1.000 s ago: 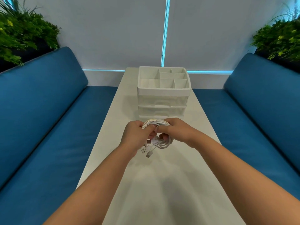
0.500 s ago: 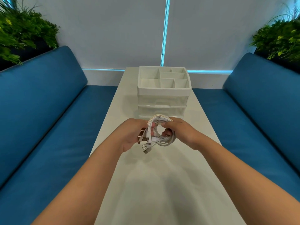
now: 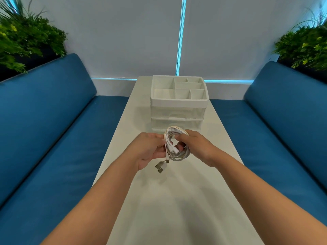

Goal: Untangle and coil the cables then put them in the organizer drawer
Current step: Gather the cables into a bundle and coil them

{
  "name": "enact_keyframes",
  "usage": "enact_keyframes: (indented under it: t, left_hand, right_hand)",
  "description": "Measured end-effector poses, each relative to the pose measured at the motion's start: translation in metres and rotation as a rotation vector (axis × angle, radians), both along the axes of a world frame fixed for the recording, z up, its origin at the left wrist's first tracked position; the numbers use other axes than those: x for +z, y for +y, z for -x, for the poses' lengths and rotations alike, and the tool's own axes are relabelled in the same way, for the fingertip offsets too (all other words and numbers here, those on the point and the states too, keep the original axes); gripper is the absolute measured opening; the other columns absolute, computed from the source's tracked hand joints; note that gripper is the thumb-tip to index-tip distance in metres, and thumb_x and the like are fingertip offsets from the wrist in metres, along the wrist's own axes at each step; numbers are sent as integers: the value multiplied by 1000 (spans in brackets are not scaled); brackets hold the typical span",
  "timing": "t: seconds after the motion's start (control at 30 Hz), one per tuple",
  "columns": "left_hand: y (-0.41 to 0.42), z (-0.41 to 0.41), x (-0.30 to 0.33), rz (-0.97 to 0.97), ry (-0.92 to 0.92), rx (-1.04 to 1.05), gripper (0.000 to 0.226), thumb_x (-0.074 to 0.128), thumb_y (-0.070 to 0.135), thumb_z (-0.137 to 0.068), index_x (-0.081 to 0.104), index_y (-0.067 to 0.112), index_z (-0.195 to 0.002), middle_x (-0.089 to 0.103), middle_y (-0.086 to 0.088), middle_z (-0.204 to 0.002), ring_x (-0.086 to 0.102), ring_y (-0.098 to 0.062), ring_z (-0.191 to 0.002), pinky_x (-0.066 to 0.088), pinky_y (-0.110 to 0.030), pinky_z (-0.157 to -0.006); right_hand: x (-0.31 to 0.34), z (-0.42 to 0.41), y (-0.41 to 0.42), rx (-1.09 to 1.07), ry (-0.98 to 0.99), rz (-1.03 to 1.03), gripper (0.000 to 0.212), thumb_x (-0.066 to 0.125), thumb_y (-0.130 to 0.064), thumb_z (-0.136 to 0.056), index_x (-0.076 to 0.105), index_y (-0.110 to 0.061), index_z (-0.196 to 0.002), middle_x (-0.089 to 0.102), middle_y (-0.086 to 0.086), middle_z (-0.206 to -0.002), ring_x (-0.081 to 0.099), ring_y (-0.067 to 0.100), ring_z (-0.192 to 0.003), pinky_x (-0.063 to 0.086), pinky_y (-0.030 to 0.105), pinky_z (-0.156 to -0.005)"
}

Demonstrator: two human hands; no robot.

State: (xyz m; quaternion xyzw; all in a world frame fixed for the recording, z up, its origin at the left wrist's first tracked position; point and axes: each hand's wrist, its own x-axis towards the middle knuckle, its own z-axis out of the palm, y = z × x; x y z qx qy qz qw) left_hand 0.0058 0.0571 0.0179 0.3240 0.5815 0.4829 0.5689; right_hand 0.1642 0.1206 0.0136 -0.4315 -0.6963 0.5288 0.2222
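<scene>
Fingers of the right hand (image 3: 195,147) curled through and around the coil of white cables (image 3: 177,145), gripping its right side. Left hand (image 3: 147,150) pinched the coil's left strands, USB plugs (image 3: 160,167) dangling below, above the white table (image 3: 177,200), just before the drawer organizer (image 3: 178,101).

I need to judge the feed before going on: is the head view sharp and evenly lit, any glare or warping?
Head view: the cable bundle and both hands, left hand and right hand, are sharp; soft even light, faint shadows on the table; bright cyan strips glow behind the organizer; wide-angle warping bends the sofas at the edges.
</scene>
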Motion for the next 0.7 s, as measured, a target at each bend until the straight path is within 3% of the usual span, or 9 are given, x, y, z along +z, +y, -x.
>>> enact_keyframes:
  t: [0.23,0.3,0.37,0.47,0.57,0.63,0.7]
  left_hand:
    - [-2,-12,-16,-102,-23,84,15,55,-4,-96,65,-5,-107,71,-23,-103,73,-27,-89,61,-27,-74]
    - [-4,-12,-15,-135,28,81,13,62,-2,-93,68,-4,-104,73,-20,-98,74,-22,-81,59,-22,-69]
    - [-5,-11,-13,-156,137,73,7,69,2,-88,72,2,-95,75,-11,-85,73,-13,-69,53,-15,-59]
    - [-4,-7,-13,-188,319,106,9,77,7,-81,72,15,-78,69,5,-65,62,-1,-58,45,-14,-56]
    - [-1,-3,-17,-202,360,108,14,80,19,-80,69,18,-89,68,0,-89,61,-10,-80,47,-22,-74]
    - [0,-3,-20,-147,249,7,25,72,26,-87,63,16,-110,70,-6,-110,66,-17,-95,51,-27,-84]
    - [-2,-5,-22,-111,97,-121,27,61,28,-96,65,13,-118,73,-10,-112,70,-21,-100,54,-30,-87]
  right_hand:
    - [-1,-7,2,33,51,50,29,51,-28,-98,53,-14,-73,52,-3,-60,49,12,-56,41,27,-63]
    - [1,-10,1,85,95,81,27,54,-35,-97,66,-15,-84,67,-3,-69,64,14,-66,49,29,-67]
    - [1,-13,1,134,102,76,31,63,-41,-90,70,-12,-101,75,6,-92,71,23,-86,56,34,-76]
    - [0,-15,1,158,109,57,29,77,-27,-80,70,-11,-103,74,14,-100,70,29,-97,54,39,-88]
    - [0,-16,1,152,159,94,24,75,-8,-80,70,-8,-103,73,17,-101,70,26,-92,53,37,-85]
    - [0,-15,1,160,209,134,27,73,-5,-81,69,-6,-108,72,17,-103,70,25,-91,54,30,-80]
    - [1,-15,0,148,225,159,31,72,-5,-81,67,-7,-112,72,14,-104,70,24,-91,54,27,-77]
